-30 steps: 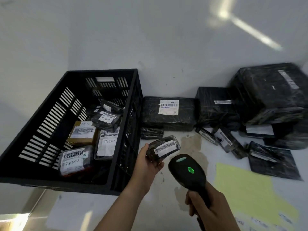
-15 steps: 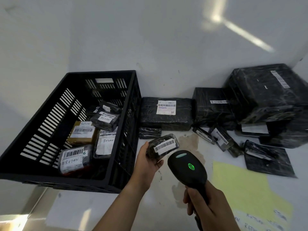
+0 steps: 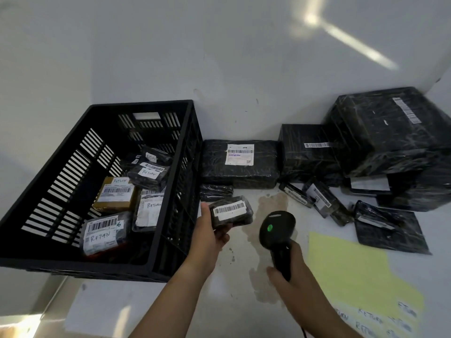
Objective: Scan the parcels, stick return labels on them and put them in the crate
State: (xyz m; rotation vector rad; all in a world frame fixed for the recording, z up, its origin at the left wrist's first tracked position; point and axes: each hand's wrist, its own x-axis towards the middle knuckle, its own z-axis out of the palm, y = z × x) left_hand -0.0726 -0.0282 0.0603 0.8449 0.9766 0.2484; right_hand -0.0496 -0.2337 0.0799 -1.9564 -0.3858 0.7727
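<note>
Scan step. Left hand (image 3: 210, 237), centre frame, grips a small black-wrapped parcel (image 3: 231, 212) with the thumb on its left edge and fingers curled underneath, so the barcode strip faces up toward the scanner (image 3: 277, 226). The parcel is held off the table (image 3: 231, 301), just right of the crate (image 3: 73, 263), not in it. Right hand (image 3: 292, 272), lower centre, is clamped round the scanner handle. The head is tipped at the barcode with the green light on — can't tell if the read registered.

No RETURN mark visible on the held parcel, so my read is scan first, then label, then crate. Yellow label sheet (image 3: 353, 272) lies lower right, next to the scanner hand, handy for the peel. The crate, left of frame, holds labelled parcels (image 3: 105, 232) marked RETURN. Unprocessed parcels (image 3: 390, 142) are stacked upper right, on the far side from the crate — probably so done and pending don't mix.
</note>
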